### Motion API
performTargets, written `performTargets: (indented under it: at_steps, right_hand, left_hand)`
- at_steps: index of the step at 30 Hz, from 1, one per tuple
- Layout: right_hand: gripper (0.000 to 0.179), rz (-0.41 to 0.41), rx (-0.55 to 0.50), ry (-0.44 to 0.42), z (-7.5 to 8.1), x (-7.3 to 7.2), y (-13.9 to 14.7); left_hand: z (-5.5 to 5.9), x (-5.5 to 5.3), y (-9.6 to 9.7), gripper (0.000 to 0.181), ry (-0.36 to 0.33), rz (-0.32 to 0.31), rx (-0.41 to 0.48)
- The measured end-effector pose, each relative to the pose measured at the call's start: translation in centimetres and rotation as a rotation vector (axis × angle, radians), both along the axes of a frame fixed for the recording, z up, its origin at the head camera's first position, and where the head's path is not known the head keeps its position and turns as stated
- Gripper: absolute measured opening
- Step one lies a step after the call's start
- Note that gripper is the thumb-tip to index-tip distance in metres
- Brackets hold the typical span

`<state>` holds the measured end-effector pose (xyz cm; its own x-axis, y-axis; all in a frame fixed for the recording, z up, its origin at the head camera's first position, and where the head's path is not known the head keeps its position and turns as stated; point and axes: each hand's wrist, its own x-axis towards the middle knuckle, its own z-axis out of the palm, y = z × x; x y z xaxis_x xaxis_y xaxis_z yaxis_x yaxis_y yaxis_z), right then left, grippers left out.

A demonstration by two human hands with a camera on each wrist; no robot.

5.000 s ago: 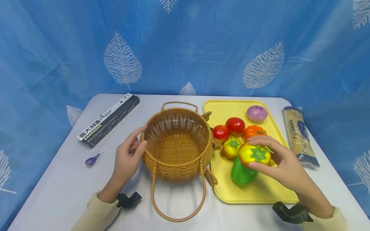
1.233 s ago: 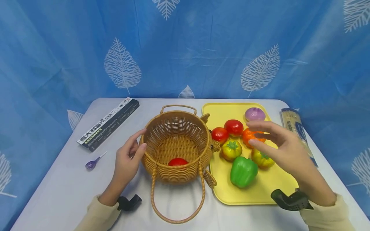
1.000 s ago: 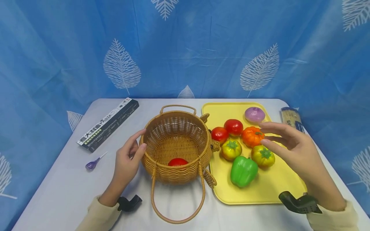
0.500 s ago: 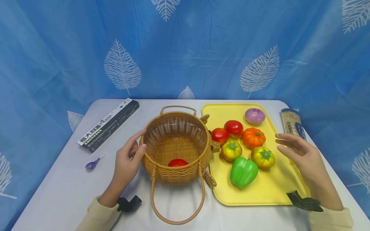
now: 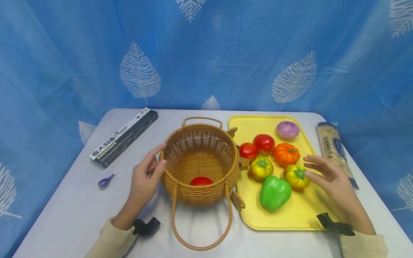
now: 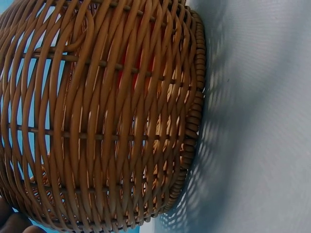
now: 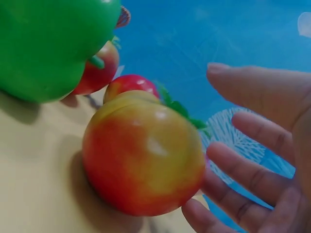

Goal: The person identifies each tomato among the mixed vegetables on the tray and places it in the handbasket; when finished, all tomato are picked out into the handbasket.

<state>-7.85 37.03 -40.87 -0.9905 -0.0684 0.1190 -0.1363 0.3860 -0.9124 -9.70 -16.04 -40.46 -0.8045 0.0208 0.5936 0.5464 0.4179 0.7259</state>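
Note:
In the head view a brown wicker basket (image 5: 201, 195) stands mid-table, its near handle hanging down. A red rounded thing (image 5: 201, 181) lies inside, partly hidden by the front rim. My left hand (image 5: 146, 178) rests its thumb and index finger at the basket's left rim; the left wrist view shows mostly weave. My right hand (image 5: 332, 182), empty with loosely bent fingers, is beside a yellow-and-red toy tomato (image 7: 146, 155) on the yellow tray (image 5: 309, 215). Near that tomato lie a green bell pepper (image 5: 275, 193), another yellow tomato (image 5: 261, 168) and an orange pumpkin (image 5: 285, 154).
Two red tomatoes (image 5: 264, 143) and a purple onion (image 5: 288, 129) also lie on the tray. A spaghetti pack (image 5: 336, 150) is right of it. On the left are a black-and-white pasta box (image 5: 124, 138) and a small purple spoon-shaped thing (image 5: 104, 182).
Five seconds ago my right hand held a yellow-and-red tomato and the basket showed nothing inside; now a red thing lies there. Lately the empty right hand moved right, then back towards the tray's tomato.

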Motion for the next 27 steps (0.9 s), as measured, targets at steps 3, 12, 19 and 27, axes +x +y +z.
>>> performTargets:
  at_steps: [3, 12, 19, 27]
  right_hand:
    - [0.056, 0.041, -0.065, 0.003, -0.14, 0.12, -0.18]
    - [0.06, 0.048, 0.108, -0.078, -0.34, 0.04, -0.59]
    - [0.059, 0.071, 0.137, -0.119, -0.8, -0.01, -0.69]
    - [0.063, 0.062, 0.149, -0.167, -0.97, -0.18, -0.77]
  left_hand:
    - [0.02, -0.03, 0.1, 0.048, 0.002, -0.001, -0.001]
    - [0.36, 0.03, 0.17, 0.048, 0.014, 0.01, -0.008]
    - [0.24, 0.01, 0.06, 0.047, 0.004, 0.011, -0.009]
    - [0.06, -0.08, -0.07, 0.048, 0.013, 0.016, -0.019]
